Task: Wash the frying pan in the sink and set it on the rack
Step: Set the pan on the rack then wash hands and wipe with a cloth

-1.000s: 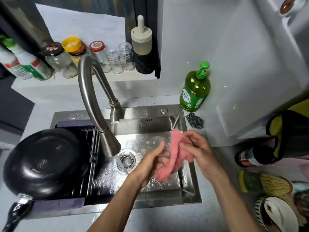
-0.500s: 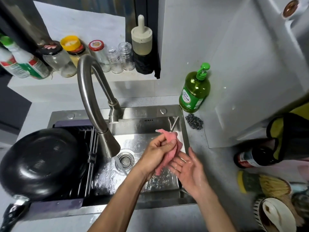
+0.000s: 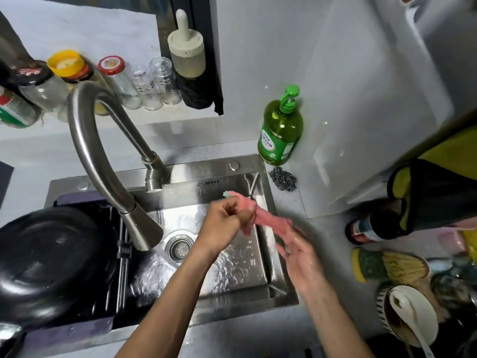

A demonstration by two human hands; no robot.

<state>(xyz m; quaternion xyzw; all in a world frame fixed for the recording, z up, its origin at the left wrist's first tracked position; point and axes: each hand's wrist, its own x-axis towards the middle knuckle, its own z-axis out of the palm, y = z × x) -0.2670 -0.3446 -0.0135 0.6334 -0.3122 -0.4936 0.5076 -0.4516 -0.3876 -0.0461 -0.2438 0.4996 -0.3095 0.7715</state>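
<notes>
Left hand [image 3: 227, 223] is clenched around a pink cloth [image 3: 268, 222] over the right half of the sink [image 3: 281, 293], while the right hand [image 3: 300, 254] is held flat with its fingers spread, just beside the cloth's loose end — whether it touches the cloth cannot be told through the blur. The frying pan [image 3: 51, 259] is found upside down on the dark rack [image 3: 124, 257] laid across the sink's left side, so the task looks all but finished (only the cloth seems left to deal with).

Risks are judged as follows. Both hands look wet, and the cloth could be let slip into the basin, where the drain [image 3: 179, 247] might be covered by it. No water can be made out at the tap [image 3: 108, 161], though that is hard to tell. The pan overhangs the rack's left edge and could be tipped if knocked by an elbow — a mild risk. Water flung from the cloth could reach the soap bottle [image 3: 280, 133] or the bowl [image 3: 410, 316] on the counter.
</notes>
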